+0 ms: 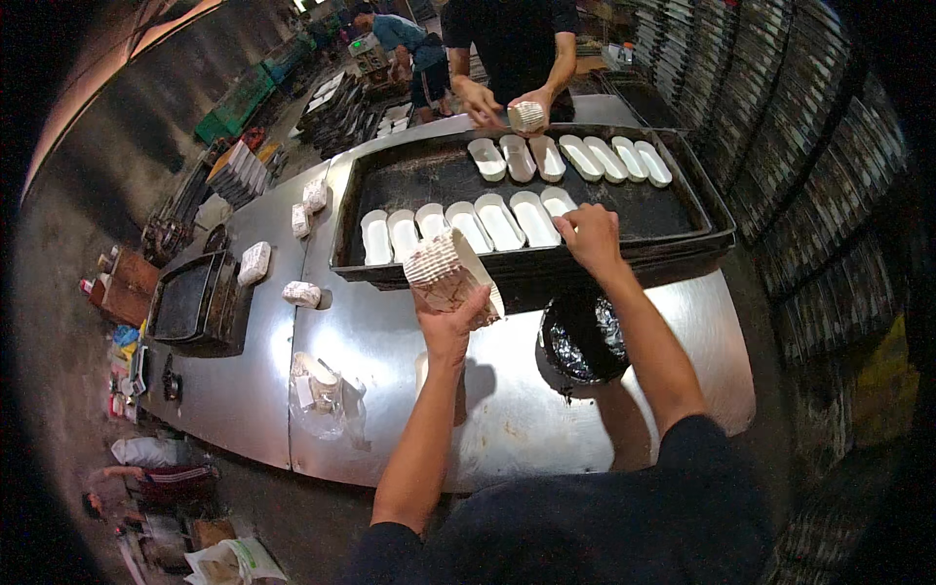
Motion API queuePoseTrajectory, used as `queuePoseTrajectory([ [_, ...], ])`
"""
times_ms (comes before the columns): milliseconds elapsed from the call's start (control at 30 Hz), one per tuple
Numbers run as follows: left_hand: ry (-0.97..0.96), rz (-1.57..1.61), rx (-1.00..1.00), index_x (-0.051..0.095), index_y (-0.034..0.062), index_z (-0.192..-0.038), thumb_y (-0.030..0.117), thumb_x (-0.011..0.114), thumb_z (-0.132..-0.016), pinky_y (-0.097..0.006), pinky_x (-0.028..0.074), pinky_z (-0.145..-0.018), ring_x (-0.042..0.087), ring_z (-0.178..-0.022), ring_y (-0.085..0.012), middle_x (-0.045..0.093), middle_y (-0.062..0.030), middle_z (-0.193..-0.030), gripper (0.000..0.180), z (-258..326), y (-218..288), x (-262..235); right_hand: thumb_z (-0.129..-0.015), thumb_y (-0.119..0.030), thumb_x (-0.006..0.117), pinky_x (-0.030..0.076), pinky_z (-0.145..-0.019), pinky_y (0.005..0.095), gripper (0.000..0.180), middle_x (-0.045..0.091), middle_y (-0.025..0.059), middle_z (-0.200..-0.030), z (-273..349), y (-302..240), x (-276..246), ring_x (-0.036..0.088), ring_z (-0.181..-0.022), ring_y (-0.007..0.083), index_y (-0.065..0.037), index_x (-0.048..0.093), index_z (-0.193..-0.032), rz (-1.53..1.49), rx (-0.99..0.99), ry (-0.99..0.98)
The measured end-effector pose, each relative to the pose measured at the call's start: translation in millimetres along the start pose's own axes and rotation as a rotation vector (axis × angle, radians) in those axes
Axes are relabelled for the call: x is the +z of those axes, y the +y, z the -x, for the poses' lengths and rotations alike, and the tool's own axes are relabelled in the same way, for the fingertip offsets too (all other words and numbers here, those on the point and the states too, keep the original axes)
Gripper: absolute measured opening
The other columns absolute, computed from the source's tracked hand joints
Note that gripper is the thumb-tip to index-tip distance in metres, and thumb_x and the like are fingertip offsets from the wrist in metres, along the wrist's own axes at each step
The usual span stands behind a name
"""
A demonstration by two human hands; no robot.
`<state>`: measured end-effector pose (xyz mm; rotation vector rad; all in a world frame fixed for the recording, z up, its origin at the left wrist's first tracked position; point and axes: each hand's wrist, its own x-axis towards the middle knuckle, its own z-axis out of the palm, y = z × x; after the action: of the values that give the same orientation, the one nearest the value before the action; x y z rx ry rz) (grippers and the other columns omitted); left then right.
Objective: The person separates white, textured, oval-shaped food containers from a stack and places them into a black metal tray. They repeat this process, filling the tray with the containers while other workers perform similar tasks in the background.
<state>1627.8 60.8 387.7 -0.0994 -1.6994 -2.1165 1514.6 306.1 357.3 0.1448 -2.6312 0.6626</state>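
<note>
My left hand [448, 327] is closed around a stack of pleated oval paper baking liners [439, 261], held tilted over the near edge of a dark baking tray [429, 174]. My right hand [591, 239] is closed at the right end of the tray's near row, its fingers pinched at the rim of a white paper liner [557, 202]. To its left several more oval liners [500, 222] stand side by side. A second row of liners [609, 159] lines the tray's far right side. Below my right forearm sits a round bowl [583, 341] with something dark and shiny in it.
Across the table a co-worker's hands [526, 105] hold another stack of liners. Wrapped liner packs [254, 263] lie at the left on the metal table [244, 375], near smaller dark trays [195, 297]. A clear plastic bag [327, 395] lies nearer me. Tall tray stacks [770, 117] stand right.
</note>
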Motion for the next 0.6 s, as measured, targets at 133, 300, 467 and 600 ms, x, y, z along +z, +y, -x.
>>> queuePoseTrajectory([
  [133,-0.138,-0.046,-0.223,0.045,0.0033,-0.13,0.004,0.089,-0.069,-0.031,0.056,-0.085,0.065,-0.098,-0.0184,0.063,-0.0097,-0.115,0.074,-7,-22,1,-0.086,-0.02,0.075,0.051,-0.084,0.0346,0.026,0.073,0.013,-0.094,69,-65,-44,0.067,-0.094,0.0196,-0.003,0.075,-0.105,-0.863,-0.076,-0.324],
  [300,-0.231,-0.066,-0.081,0.046,0.0024,-0.128,0.003,0.088,-0.072,-0.031,0.056,-0.085,0.064,-0.097,-0.0168,0.063,-0.0085,-0.114,0.07,9,1,47,-0.082,-0.011,0.075,0.052,-0.07,0.0312,0.016,0.072,0.0099,-0.08,92,-65,-40,0.066,-0.072,0.0139,0.003,0.074,-0.09,-1.114,0.06,-0.389],
  [467,-0.059,-0.14,-0.105,0.051,0.0029,-0.125,0.003,0.085,-0.074,-0.029,0.054,-0.084,0.064,-0.096,-0.0156,0.064,-0.0066,-0.112,0.062,2,-24,33,-0.081,-0.02,0.077,0.05,-0.06,0.0333,0.023,0.067,0.0099,-0.066,82,-46,-82,0.064,-0.065,0.0133,0.003,0.073,-0.08,-0.816,0.215,-0.271],
  [600,-0.045,-0.025,-0.14,0.052,0.0037,-0.124,0.002,0.084,-0.075,-0.029,0.054,-0.083,0.064,-0.092,-0.0156,0.063,-0.0054,-0.109,0.058,-6,-23,30,-0.081,-0.03,0.074,0.049,-0.06,0.0424,0.032,0.067,0.0196,-0.069,13,45,-72,0.067,-0.063,0.0314,0.002,0.071,-0.076,-0.398,0.102,0.253],
])
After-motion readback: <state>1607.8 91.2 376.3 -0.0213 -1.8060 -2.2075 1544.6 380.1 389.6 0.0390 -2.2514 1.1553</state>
